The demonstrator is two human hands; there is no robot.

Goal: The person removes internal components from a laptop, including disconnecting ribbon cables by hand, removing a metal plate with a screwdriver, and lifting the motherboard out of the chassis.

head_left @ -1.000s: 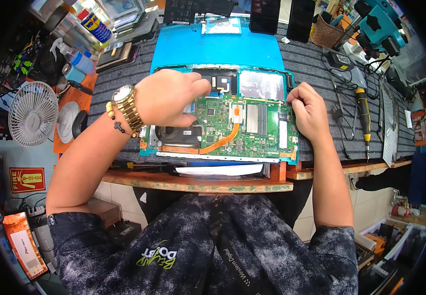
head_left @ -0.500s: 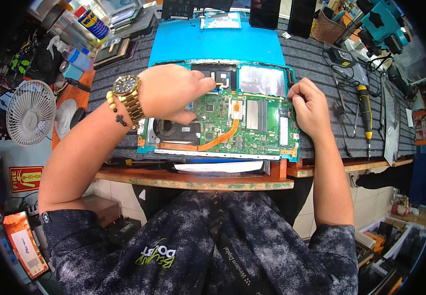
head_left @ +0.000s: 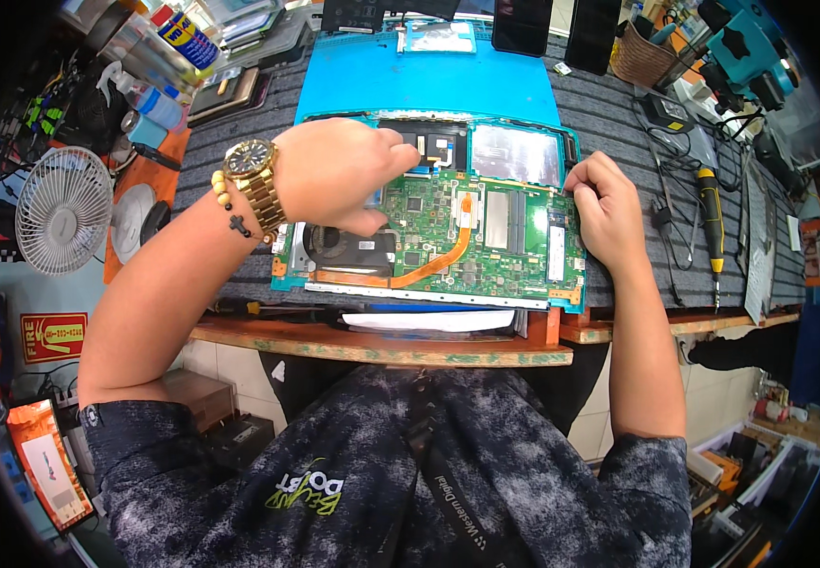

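An opened teal laptop base [head_left: 574,295] lies near the bench's front edge, its green motherboard [head_left: 429,222] exposed. A copper heat pipe [head_left: 443,265] runs across the board to a black fan [head_left: 334,248]. My left hand [head_left: 339,175] reaches over the board's upper left with bent fingers, thumb apart from them. Its fingertips are beside a small ribbon cable [head_left: 421,168]; whether they touch it is unclear. My right hand [head_left: 610,210] is closed at the base's right edge, thumb and curled fingers against the rim.
Behind the base lies a blue mat [head_left: 429,80]. A yellow-black screwdriver [head_left: 711,222] and a power adapter [head_left: 665,112] with cables lie at right. A white fan [head_left: 64,210], spray bottle [head_left: 149,104] and spray can [head_left: 185,40] stand at left.
The whole view has shifted slightly, so the bench and base appear a little further right. Both hands keep nearly the same places on the laptop base.
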